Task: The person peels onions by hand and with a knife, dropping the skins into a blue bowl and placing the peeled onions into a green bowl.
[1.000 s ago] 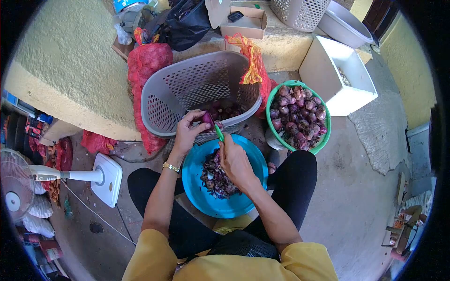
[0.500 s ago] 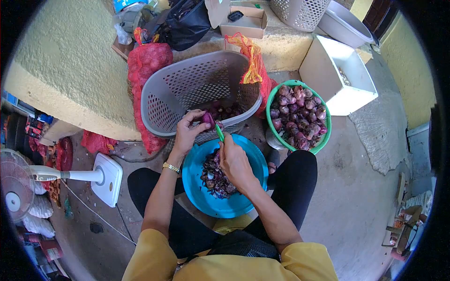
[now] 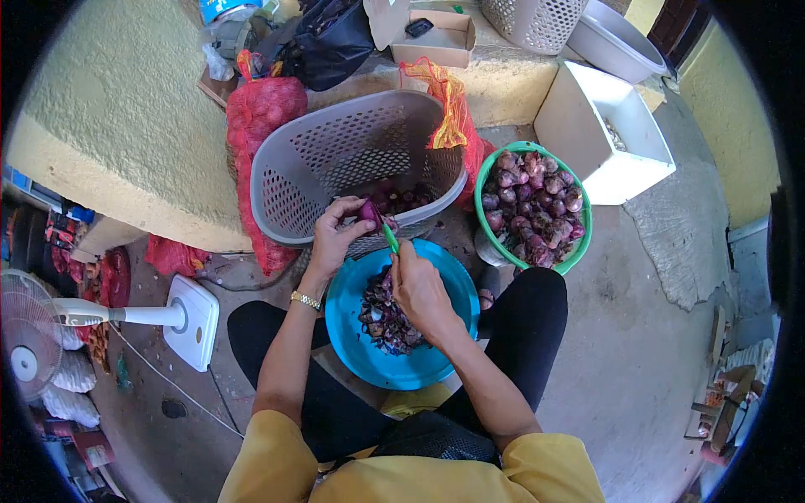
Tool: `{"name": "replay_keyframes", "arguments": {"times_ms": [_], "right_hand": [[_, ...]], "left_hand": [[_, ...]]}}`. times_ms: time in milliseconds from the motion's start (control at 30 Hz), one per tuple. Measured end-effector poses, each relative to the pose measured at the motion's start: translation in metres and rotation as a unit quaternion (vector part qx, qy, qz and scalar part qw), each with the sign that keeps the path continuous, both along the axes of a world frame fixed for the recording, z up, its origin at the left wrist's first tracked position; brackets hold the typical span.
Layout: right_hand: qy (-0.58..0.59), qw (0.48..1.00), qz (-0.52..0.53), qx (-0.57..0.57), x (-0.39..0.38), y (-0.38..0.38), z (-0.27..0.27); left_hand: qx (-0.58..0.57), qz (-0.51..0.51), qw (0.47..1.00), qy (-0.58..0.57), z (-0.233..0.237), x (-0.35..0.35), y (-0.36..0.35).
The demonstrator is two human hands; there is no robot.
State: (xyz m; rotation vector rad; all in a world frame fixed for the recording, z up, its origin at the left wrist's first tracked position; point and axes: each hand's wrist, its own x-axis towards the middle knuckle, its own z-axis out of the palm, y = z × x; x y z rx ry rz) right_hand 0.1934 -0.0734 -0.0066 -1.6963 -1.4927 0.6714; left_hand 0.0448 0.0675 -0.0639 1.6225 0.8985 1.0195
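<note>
Between the fingers of my left hand (image 3: pixel 338 232) is a purple onion (image 3: pixel 368 215), held just over the near rim of the grey laundry basket (image 3: pixel 289 180). My right hand (image 3: pixel 417 285) is closed around the green handle of a knife (image 3: pixel 391 238), its blade end against the onion. Below both hands stands a blue basin (image 3: pixel 344 339), with onion skins and trimmings (image 3: pixel 387 323) in it. More purple onions (image 3: pixel 402 198) lie at the bottom of the grey basket. To the right, a green basin (image 3: pixel 588 220) is heaped with unpeeled onions (image 3: pixel 537 205).
A red mesh sack (image 3: pixel 267 105) leans at the basket's left, another mesh sack (image 3: pixel 450 96) at its right. A white foam box (image 3: pixel 579 126) stands behind the green basin. On the left are a white fan (image 3: pixel 29 331) and its base (image 3: pixel 191 323), with a cord across the floor.
Hardly anything differs. The onion and knife stay together over the basket rim, and the whole view has shifted very slightly.
</note>
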Motion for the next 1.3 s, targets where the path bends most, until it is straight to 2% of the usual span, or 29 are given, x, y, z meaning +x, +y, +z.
{"name": "replay_keyframes", "arguments": {"times_ms": [400, 567, 733, 867, 1033, 1100, 1167, 1300], "right_hand": [[0.005, 1.000, 0.004, -0.029, -0.001, -0.001, 0.001], [-0.003, 1.000, -0.010, -0.006, -0.004, 0.002, -0.008], [-0.010, 1.000, -0.001, -0.011, -0.002, 0.000, -0.006], [-0.049, 0.999, -0.012, 0.016, -0.009, 0.004, -0.021], [-0.052, 0.999, -0.005, -0.007, -0.008, 0.002, -0.023], [-0.054, 0.998, -0.006, -0.025, -0.008, 0.002, -0.024], [-0.039, 0.999, -0.011, 0.020, -0.008, 0.006, -0.027], [-0.053, 0.998, -0.012, 0.018, -0.010, 0.005, -0.034]], "left_hand": [[-0.020, -0.006, 1.000, -0.014, -0.005, -0.004, 0.000], [-0.017, -0.010, 1.000, -0.016, -0.007, -0.004, 0.001], [-0.051, -0.021, 0.997, -0.054, -0.004, -0.005, -0.002], [-0.018, -0.008, 1.000, -0.023, 0.000, -0.004, -0.003], [-0.010, -0.006, 1.000, -0.009, 0.004, -0.004, -0.003], [-0.027, -0.004, 1.000, -0.015, 0.004, -0.004, -0.002], [-0.045, -0.005, 0.999, -0.020, 0.003, -0.002, -0.002], [-0.045, 0.000, 0.999, -0.020, 0.004, -0.002, -0.001]]}}
